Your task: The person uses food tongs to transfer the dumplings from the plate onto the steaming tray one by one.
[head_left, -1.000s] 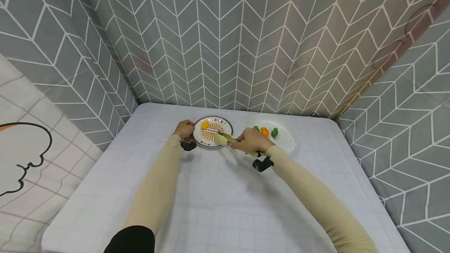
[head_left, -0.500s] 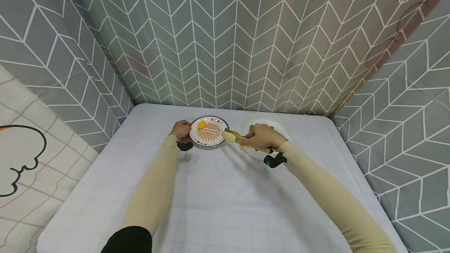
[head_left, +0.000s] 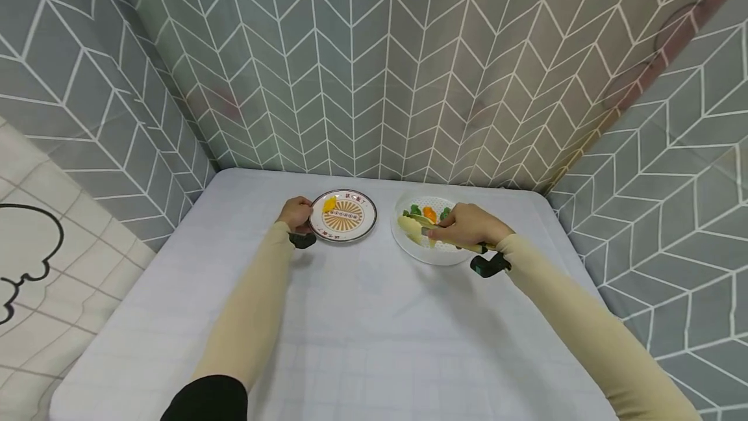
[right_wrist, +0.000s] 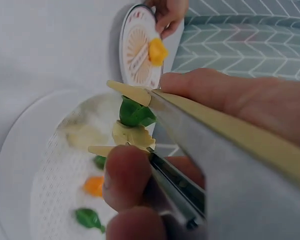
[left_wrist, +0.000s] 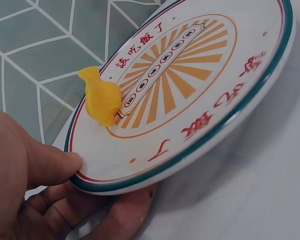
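My left hand (head_left: 295, 213) grips the left rim of a round plate (left_wrist: 285, 45) printed with red characters and an orange sunburst. The thumb lies on top of the rim and the fingers are underneath. A small yellow pepper-like piece (left_wrist: 102, 97) rests on the plate. My right hand (head_left: 464, 225) holds metal tongs (right_wrist: 190, 135) with pale yellow tips, above a white perforated basket (head_left: 403, 249). Between those tips sits a green pepper-like piece (right_wrist: 135, 112). Below, an orange piece (head_left: 430, 214) and other green pieces (right_wrist: 88, 218) lie in the basket.
A white cloth covers the table (head_left: 350, 343). Grey curtains (head_left: 362, 83) with a white zigzag pattern stand behind and on both sides. The basket is to the right of the plate, with a gap between them.
My right hand has moved right with the tongs and the green piece, from over the plate to above the basket. The left hand still holds the plate; the head view has shifted slightly.
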`<move>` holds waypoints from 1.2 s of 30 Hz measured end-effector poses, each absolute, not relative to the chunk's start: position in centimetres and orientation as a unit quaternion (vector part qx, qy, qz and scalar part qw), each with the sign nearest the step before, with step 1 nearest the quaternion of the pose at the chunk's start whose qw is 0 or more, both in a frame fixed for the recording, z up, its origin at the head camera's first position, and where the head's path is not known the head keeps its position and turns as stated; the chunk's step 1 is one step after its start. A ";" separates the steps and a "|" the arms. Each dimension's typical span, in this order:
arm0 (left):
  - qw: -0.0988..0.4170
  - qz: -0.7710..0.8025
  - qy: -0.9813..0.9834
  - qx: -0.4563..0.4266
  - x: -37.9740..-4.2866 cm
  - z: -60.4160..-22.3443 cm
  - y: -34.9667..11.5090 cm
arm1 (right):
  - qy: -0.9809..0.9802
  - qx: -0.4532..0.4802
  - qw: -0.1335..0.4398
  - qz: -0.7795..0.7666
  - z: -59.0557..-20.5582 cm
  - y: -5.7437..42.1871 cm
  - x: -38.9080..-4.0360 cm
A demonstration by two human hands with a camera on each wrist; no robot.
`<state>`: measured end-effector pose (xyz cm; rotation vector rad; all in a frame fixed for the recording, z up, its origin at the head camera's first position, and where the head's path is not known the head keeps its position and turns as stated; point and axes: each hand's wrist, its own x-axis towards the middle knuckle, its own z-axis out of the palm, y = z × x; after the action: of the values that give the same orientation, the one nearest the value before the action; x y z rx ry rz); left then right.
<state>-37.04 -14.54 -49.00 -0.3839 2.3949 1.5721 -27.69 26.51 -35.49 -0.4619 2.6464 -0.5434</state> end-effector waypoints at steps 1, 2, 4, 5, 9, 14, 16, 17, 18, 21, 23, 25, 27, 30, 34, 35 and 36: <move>0.125 0.540 0.822 -0.131 -37.0 -48.9 -14.6 | 0.947 -0.160 0.201 -0.194 -35.5 26.8 -27.6; 0.124 0.541 0.821 -0.131 -36.9 -48.8 -14.6 | 0.947 -0.159 0.201 -0.193 -35.5 27.2 -27.5; 0.124 0.540 0.822 -0.129 -36.7 -48.6 -14.6 | 0.949 -0.152 0.203 -0.189 -35.4 27.8 -27.4; 0.125 0.539 0.824 -0.127 -36.6 -48.5 -14.6 | 0.950 -0.150 0.203 -0.186 -35.3 28.1 -27.3; 0.121 0.530 0.830 -0.123 -36.4 -48.3 -14.6 | 0.951 -0.140 0.207 -0.181 -34.8 29.1 -27.0; 0.123 0.532 0.828 -0.128 -37.1 -48.7 -14.6 | 0.954 -0.127 0.208 -0.173 -34.8 30.4 -26.9; 0.125 0.535 0.825 -0.134 -37.3 -48.9 -14.6 | 0.953 -0.123 0.215 -0.174 -35.1 30.7 -26.8; 0.125 0.536 0.824 -0.135 -37.4 -48.9 -14.7 | 0.952 -0.122 0.218 -0.176 -35.2 30.9 -26.9; 0.125 0.537 0.823 -0.135 -37.4 -48.9 -14.7 | 0.951 -0.121 0.221 -0.178 -35.4 31.0 -26.9; 0.122 0.540 0.822 -0.137 -37.4 -49.0 -14.8 | 0.948 -0.122 0.226 -0.186 -36.1 31.1 -27.1; 0.122 0.539 0.822 -0.136 -37.3 -48.9 -14.8 | 0.948 -0.121 0.229 -0.186 -36.6 31.2 -27.1; 0.124 0.537 0.823 -0.134 -37.2 -49.0 -14.8 | 0.948 -0.120 0.231 -0.181 -37.0 31.2 -27.2; 0.127 0.533 0.826 -0.131 -37.1 -49.0 -14.8 | 0.949 -0.119 0.233 -0.176 -37.2 31.2 -27.3; 0.128 0.529 0.829 -0.126 -37.0 -48.9 -14.7 | 0.950 -0.117 0.232 -0.173 -37.5 31.2 -27.4; 0.123 0.529 0.831 -0.124 -36.9 -48.7 -14.7 | 0.949 -0.116 0.235 -0.174 -37.7 31.1 -27.4; 0.121 0.529 0.831 -0.124 -37.0 -48.7 -14.7 | 0.949 -0.117 0.235 -0.174 -37.7 31.1 -27.4; 0.119 0.530 0.830 -0.124 -37.0 -48.7 -14.7 | 0.949 -0.117 0.235 -0.173 -37.6 31.1 -27.4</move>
<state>-36.97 -14.72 -48.67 -0.3633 2.4275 1.5501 -27.44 31.06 -37.64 -0.3203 2.6049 -0.4760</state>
